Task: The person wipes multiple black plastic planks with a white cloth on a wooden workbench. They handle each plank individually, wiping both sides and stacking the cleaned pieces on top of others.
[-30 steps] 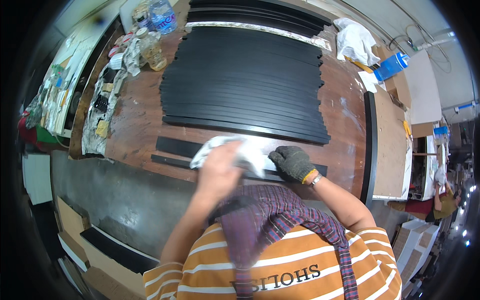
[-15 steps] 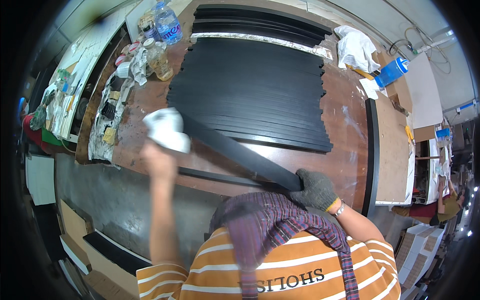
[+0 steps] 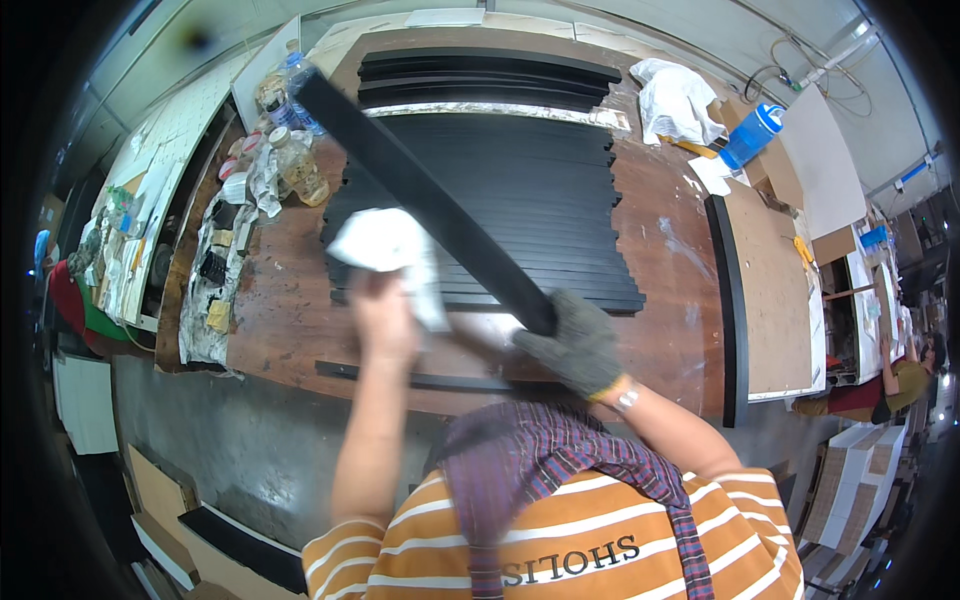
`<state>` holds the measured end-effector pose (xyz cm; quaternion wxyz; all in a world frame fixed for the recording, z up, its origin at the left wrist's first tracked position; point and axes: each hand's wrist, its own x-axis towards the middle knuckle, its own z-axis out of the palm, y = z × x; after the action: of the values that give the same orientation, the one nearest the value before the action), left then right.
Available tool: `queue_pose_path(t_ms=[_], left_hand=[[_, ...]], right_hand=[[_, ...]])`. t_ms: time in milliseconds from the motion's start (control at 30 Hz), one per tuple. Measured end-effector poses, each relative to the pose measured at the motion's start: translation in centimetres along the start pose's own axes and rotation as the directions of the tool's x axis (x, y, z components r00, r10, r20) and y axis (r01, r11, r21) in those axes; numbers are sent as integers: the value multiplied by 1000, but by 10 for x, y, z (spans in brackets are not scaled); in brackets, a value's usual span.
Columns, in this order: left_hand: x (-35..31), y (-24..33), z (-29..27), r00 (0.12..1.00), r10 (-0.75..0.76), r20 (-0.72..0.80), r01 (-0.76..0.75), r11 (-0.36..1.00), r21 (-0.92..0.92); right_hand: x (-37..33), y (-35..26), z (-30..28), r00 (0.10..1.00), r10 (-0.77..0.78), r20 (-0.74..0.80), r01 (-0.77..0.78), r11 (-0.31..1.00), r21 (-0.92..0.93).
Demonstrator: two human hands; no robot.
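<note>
My right hand (image 3: 575, 345), in a dark grey knit glove, grips the near end of a long black strip (image 3: 420, 195). The strip slants up and away to the far left, raised above the table. Bare and blurred by motion, my left hand (image 3: 383, 315) is closed on a white cloth (image 3: 385, 245), just left of the strip; whether the cloth touches it I cannot tell. Beneath and beyond lie many black strips (image 3: 520, 200) side by side on the brown table (image 3: 670, 260). Another dark strip (image 3: 440, 383) lies along the near edge.
Bottles and a jar (image 3: 298, 165) stand at the far left, near a stained strip with sponges (image 3: 218, 315). At the far right are a white cloth heap (image 3: 680, 105) and a blue bottle (image 3: 752, 137). A black bar (image 3: 726, 310) borders the right side. People work at both outer sides.
The held strip has swung up, its far end now raised toward the bottles. My left hand and the white cloth have moved right. My right hand has shifted slightly left and away from me.
</note>
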<state>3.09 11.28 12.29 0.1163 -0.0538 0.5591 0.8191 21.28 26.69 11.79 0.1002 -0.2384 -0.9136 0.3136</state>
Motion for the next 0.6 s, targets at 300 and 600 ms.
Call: queue_pose_path(t_ms=[300,600], left_hand=[[9,34,20,732,12,682,-140,981,133],[-51,-40,-56,605,-459,651,-123,753,646]], right_hand=[[82,-27,-31,924,-119,-363,331,723,607],[128,0,-62,998,60,27,-11,-260,966]])
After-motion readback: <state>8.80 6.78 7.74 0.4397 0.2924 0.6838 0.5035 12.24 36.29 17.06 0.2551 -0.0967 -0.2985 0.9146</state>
